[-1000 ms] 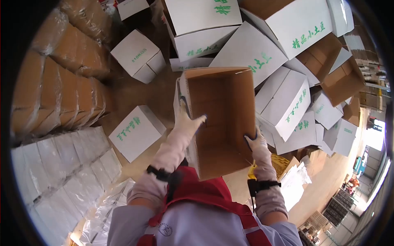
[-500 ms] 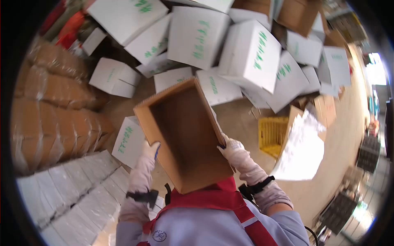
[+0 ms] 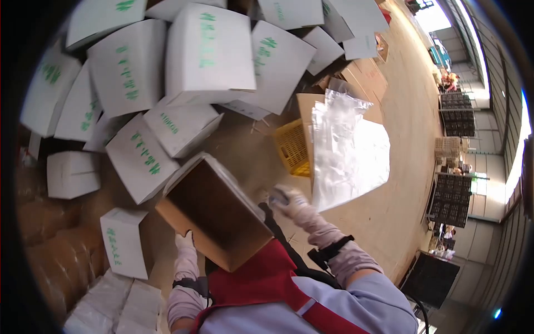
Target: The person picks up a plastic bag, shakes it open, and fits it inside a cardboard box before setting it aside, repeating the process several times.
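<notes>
An open-topped cardboard box [image 3: 208,214], brown inside, tilts in front of my body. My gloved left hand [image 3: 184,239] grips its left wall, thumb over the edge. My gloved right hand [image 3: 286,201] is off the box, in the air to its right, with loosely bent fingers and nothing visible in them. Nearest beyond that hand is a stack of clear plastic bags [image 3: 339,150], lying over white sheets [image 3: 370,158] and a cardboard flap. Beside the stack, a yellow plastic crate [image 3: 292,147] stands partly covered.
White boxes with green lettering [image 3: 211,61] lie heaped ahead and to the left. Wrapped brown cartons [image 3: 67,239] and wrapped white packs [image 3: 119,300] are at the lower left. Concrete floor [image 3: 406,139] runs along the right, with dark crate stacks [image 3: 450,195] farther off.
My right hand has let go of the box and moved right toward the plastic bags. The box, still in my left hand, has shifted lower left. The view has turned right.
</notes>
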Tool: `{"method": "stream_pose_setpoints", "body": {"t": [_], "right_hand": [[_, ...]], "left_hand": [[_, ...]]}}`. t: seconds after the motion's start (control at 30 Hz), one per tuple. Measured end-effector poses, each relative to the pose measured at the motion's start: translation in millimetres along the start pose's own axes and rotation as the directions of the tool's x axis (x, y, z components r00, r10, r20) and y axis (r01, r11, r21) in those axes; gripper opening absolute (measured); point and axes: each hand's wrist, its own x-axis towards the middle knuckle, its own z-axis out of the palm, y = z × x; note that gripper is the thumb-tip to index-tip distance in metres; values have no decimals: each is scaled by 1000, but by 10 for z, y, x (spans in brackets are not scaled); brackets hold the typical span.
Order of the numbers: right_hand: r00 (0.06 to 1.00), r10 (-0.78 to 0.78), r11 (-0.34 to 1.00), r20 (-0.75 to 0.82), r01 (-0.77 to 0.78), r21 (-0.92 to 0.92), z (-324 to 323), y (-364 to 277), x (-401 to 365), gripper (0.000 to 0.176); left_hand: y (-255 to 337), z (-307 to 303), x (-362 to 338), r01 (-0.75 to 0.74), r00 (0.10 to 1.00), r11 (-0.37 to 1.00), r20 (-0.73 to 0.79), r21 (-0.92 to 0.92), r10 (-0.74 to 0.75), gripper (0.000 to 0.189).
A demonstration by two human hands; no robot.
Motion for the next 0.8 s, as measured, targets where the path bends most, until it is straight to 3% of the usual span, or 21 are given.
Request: {"method": "stream_pose_setpoints", "body": {"t": [0.03,0.07,0.1,0.13,0.2,0.23,0.27,0.3,0.33,0.37,0.4,0.43,0.47,0.5,0.53,0.6,0.63,0.7,0.73,0.77,0.8], "right_hand": [[945,327,934,29,-328,140,-475,38,117,47],[782,613,740,112,-618,263,-888,169,214,46],[844,495,867,-207,-497,48,-988,776,248,48],[847,257,895,-465,-390,-217,-1042,1311,335,50],[804,334,826,-492,-501,-259,-1349,1619,583,53],[821,316,791,-475,-505,-347,-1336,1807,709,58],[835,324,700,-445,-528,-480,-1269,1936,807,53],[817,460,665,-347,-576,-475,-1275,2056,890,47],[774,587,624,-236,-619,-478,-1286,2176,909,41],[770,591,696,-243,-638,-330,-1228,2369,839,28],[770,591,706,-241,-638,-306,-1238,2369,755,28],[866,425,837,-263,-487,-250,-1262,2257,578,27],[923,251,928,-293,-315,-198,-1292,2108,349,27],[958,161,969,-238,-199,-145,-1376,1930,143,26],[979,56,993,-197,-76,-94,-1463,1792,-12,26],[988,-102,993,-119,95,-66,-1512,1696,-334,24],[988,-105,993,-111,98,-62,-1558,1712,-441,24],[991,-126,973,-40,132,191,-1618,1762,-720,24],[998,28,870,-48,-1,494,-1559,1858,-859,21],[971,235,660,53,-199,725,-1630,1840,-911,19],[894,398,350,207,-356,866,-1752,1772,-917,17]], "left_hand": [[-388,190,183,49,998,997,-39,-63,-51,41],[-574,343,230,104,991,988,-76,-116,-113,43],[152,426,206,490,871,849,-75,199,-485,51],[172,530,296,489,872,846,-76,211,-484,51],[347,610,385,463,869,874,-268,147,-416,58],[565,698,277,460,869,874,-280,157,-408,58],[1360,828,47,423,855,804,-479,418,-201,60],[1868,966,-61,419,804,647,-592,636,62,62],[1924,1087,-35,141,898,734,-397,665,187,58],[1986,1184,16,-148,923,766,-190,626,333,54],[2356,1525,-64,-285,958,949,87,138,275,49],[3000,1905,-305,-226,901,959,339,-168,272,44],[3240,2235,-349,-44,846,959,500,-280,185,42],[3500,2537,-400,238,744,878,659,-414,109,39],[3617,2873,-361,317,696,833,708,-453,120,43],[3799,3423,-147,354,622,847,776,-397,103,47],[3821,3648,14,358,573,879,817,-314,59,51],[3736,3754,65,372,531,905,847,-208,-24,55],[3686,3734,26,460,509,883,842,-91,-178,57],[3629,3679,-43,543,474,839,817,24,-330,59],[3581,3569,-197,547,478,836,804,42,-354,59]]}}
